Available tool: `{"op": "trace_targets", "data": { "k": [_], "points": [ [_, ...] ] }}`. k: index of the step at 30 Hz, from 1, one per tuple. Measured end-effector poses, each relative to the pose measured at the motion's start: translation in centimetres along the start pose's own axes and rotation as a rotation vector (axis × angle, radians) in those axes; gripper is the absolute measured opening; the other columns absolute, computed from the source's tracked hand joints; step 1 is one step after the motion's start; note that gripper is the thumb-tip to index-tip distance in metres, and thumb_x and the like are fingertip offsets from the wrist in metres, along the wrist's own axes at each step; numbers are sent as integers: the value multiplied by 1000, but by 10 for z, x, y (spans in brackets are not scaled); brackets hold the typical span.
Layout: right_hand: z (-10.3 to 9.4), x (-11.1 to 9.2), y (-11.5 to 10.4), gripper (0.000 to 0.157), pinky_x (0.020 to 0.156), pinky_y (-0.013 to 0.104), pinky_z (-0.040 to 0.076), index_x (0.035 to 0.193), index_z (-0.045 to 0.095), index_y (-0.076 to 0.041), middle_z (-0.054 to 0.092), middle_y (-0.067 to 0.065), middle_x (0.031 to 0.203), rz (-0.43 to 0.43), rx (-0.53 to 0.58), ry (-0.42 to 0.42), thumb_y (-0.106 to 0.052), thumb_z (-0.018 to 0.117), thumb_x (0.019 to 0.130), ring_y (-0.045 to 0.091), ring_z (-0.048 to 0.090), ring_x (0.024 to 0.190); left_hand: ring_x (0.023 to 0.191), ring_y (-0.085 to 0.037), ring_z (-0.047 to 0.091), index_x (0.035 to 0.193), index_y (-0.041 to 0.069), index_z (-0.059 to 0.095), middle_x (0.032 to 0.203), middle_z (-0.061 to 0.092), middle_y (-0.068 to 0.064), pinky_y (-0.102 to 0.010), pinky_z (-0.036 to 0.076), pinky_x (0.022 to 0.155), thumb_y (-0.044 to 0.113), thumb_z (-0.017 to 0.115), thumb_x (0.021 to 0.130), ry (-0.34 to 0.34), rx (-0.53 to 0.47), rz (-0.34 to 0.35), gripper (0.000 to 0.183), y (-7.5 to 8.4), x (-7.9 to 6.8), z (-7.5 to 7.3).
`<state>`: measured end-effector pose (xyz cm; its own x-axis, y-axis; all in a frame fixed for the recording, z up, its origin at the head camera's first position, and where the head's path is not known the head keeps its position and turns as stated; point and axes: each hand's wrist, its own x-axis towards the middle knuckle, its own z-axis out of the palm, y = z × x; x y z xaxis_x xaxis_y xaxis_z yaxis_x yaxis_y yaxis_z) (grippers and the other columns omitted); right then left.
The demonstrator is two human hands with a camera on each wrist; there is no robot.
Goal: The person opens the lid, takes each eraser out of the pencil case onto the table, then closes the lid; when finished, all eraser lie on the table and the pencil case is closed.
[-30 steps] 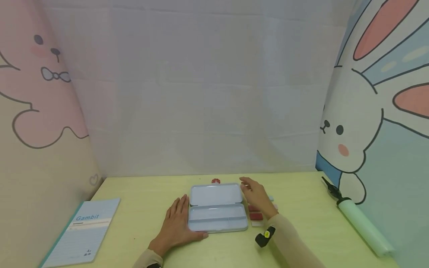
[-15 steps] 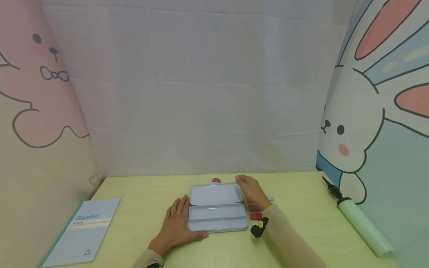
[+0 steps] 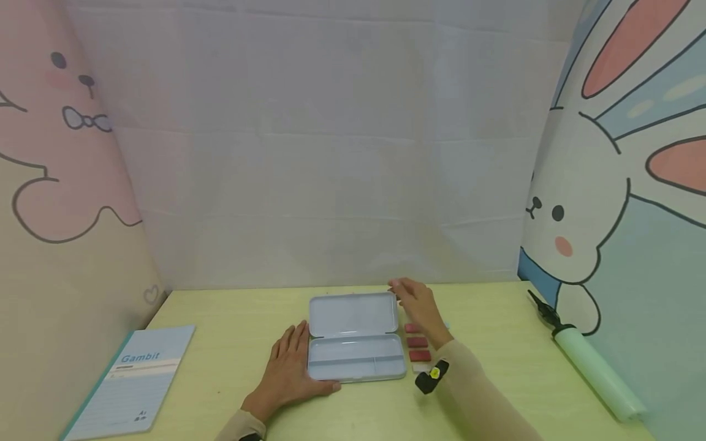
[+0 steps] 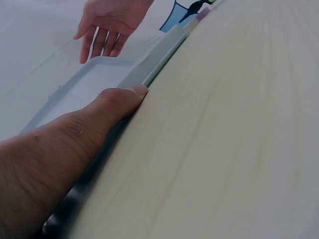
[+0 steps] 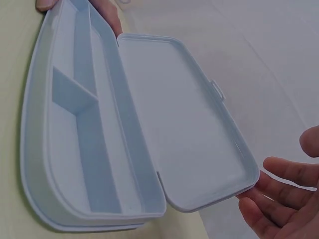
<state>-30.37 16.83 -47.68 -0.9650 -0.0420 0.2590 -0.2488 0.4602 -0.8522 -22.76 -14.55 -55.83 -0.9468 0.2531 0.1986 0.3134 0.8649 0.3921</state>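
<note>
A light-blue pencil case (image 3: 356, 358) lies unfolded on the table, its divided tray facing up and bare inside. The hinged lid (image 5: 184, 119) tilts up at the back. My left hand (image 3: 289, 367) rests against the case's left side, fingers straight, with the thumb touching the front edge; in the left wrist view the thumb (image 4: 117, 102) lies along that edge. At the lid's far right corner is my right hand (image 3: 421, 309). In the right wrist view its extended fingers (image 5: 281, 191) touch the lid's corner from behind, with the thumb apart from the lid.
Several small red blocks (image 3: 420, 356) and a white one (image 3: 421, 367) sit right of the case, partly behind the right forearm. A notebook (image 3: 132, 380) lies at the left. A pale-green hand pump (image 3: 598, 373) lies at the right edge. A white sheet (image 3: 331, 153) hangs behind.
The lid has risen from lying back to a tilt, with the right hand moving up at its corner. The red disc behind the lid is now hidden. The left hand has stayed put.
</note>
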Motion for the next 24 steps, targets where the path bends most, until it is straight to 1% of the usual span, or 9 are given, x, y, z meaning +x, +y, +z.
{"op": "trace_targets", "data": {
  "k": [3, 6, 9, 12, 14, 16, 20, 22, 24],
  "points": [
    [-1, -1, -5, 38, 95, 51, 62, 126, 75, -3, 81, 16, 117, -31, 13, -6, -32, 52, 114, 30, 76, 106, 162, -49, 26, 168, -4, 26, 176, 30, -23, -69, 26, 127, 92, 76, 65, -9, 4, -5, 149, -1, 1, 0],
    [0, -4, -8, 38, 101, 54, 59, 124, 77, -5, 81, 16, 119, -54, -12, -27, -32, 53, 114, 33, 74, 115, 162, -49, 27, 167, -4, 26, 175, 31, -23, -68, 26, 128, 91, 76, 65, -7, 2, -5, 149, 0, 1, 0],
    [3, -9, -12, 35, 103, 50, 55, 122, 79, -9, 82, 13, 118, -68, -43, -58, -32, 54, 113, 32, 72, 120, 161, -50, 28, 166, -6, 28, 174, 33, -24, -69, 27, 126, 90, 77, 65, 1, -5, 9, 148, 0, 0, 1],
    [5, -14, -17, 30, 89, 37, 54, 119, 80, -10, 83, 10, 108, -83, -51, -76, -28, 57, 112, 24, 72, 104, 161, -50, 28, 166, -6, 27, 175, 31, -24, -69, 27, 126, 89, 77, 66, -3, 4, 16, 147, 0, 1, 1],
    [6, -17, -18, 26, 79, 30, 50, 118, 80, -9, 82, 9, 100, -97, -48, -86, -23, 60, 110, 18, 68, 91, 162, -50, 26, 167, -6, 27, 176, 29, -24, -69, 26, 127, 89, 77, 67, -9, 3, 13, 147, -1, 2, 0],
    [7, -21, -19, 21, 72, 26, 47, 117, 79, -9, 81, 8, 95, -107, -40, -103, -19, 63, 108, 12, 62, 81, 162, -50, 25, 167, -6, 27, 177, 28, -23, -68, 25, 128, 89, 77, 67, -14, 4, 7, 146, -1, 3, -1],
    [6, -30, -17, 19, 69, 22, 50, 119, 78, -11, 79, 7, 95, -139, -24, -148, -13, 69, 103, 7, 62, 77, 163, -48, 25, 165, -6, 31, 177, 28, -21, -68, 25, 129, 89, 76, 67, -20, 6, 0, 144, -1, 3, -1],
    [5, -35, -16, 20, 71, 22, 53, 121, 77, -11, 79, 8, 97, -163, -12, -167, -14, 71, 102, 8, 66, 79, 163, -48, 25, 164, -7, 34, 177, 29, -21, -68, 25, 128, 89, 76, 67, -18, 7, 2, 142, -1, 3, 0],
    [5, -39, -14, 23, 77, 24, 57, 124, 75, -10, 79, 11, 100, -190, -12, -180, -15, 72, 101, 14, 72, 86, 163, -47, 26, 163, -6, 36, 177, 29, -20, -67, 26, 128, 89, 77, 67, -15, 4, 4, 141, 0, 3, 0]
  ]
}}
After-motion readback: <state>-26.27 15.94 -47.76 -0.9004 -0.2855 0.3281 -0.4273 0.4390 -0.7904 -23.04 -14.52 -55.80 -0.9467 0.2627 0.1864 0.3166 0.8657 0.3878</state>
